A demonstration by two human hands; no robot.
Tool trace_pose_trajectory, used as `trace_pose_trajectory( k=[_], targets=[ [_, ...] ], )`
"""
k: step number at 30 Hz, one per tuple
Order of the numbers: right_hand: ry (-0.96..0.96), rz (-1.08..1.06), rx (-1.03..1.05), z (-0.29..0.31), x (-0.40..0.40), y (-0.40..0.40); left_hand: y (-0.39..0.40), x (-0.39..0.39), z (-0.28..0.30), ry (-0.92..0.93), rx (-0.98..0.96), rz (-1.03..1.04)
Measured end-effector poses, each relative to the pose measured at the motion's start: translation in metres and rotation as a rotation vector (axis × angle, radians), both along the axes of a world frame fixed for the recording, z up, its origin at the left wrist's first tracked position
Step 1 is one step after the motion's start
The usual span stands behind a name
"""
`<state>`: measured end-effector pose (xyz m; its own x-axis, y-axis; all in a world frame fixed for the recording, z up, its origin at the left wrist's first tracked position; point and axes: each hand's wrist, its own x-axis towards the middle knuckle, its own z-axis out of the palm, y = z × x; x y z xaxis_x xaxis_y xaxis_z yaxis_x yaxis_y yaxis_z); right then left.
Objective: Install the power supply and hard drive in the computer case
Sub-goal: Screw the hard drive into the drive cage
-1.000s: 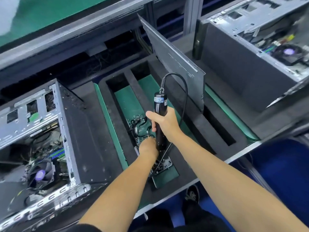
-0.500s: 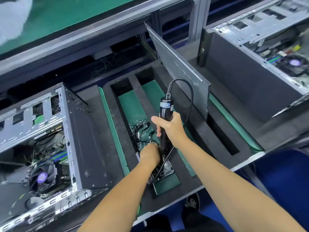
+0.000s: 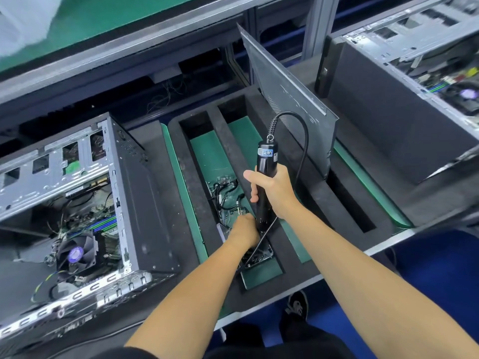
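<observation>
Head view: right hand [image 3: 273,193] clenched around upright electric screwdriver [image 3: 265,174]; left hand [image 3: 242,233] grip perhaps on metal part [image 3: 259,256], unclear.

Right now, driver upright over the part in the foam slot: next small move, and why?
Probably keep the electric screwdriver vertical and press down to drive. The right hand grips its barrel, the left hand steadies the metal part at the tip; whether the bit is seated is hidden.

place: PC assembly line | evidence: open computer cases [image 3: 77,203], foam tray [image 3: 324,203], electric screwdriver [image 3: 264,182]
</observation>
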<state>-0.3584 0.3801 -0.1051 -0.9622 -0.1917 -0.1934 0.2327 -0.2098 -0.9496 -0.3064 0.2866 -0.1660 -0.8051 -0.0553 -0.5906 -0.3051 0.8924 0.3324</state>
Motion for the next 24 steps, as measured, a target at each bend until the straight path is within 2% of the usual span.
trace_pose_trajectory(
  k=[2,6,14,21,24],
  targets=[
    [-0.006,0.003,-0.002,0.000,0.002,0.001,0.005,0.007,-0.004,0.026,0.124,0.113],
    [-0.030,-0.002,-0.036,-0.002,0.004,0.005,0.009,0.016,-0.009,0.070,0.179,0.171],
    [-0.064,-0.025,-0.051,-0.007,0.004,0.011,0.010,0.015,-0.011,0.080,0.112,0.115],
    [-0.033,0.023,-0.032,-0.002,0.004,0.008,0.004,-0.003,0.007,0.025,-0.029,0.011],
    [-0.010,0.032,-0.029,0.003,0.004,0.005,-0.004,-0.012,0.018,0.082,-0.004,0.059]
  ],
)
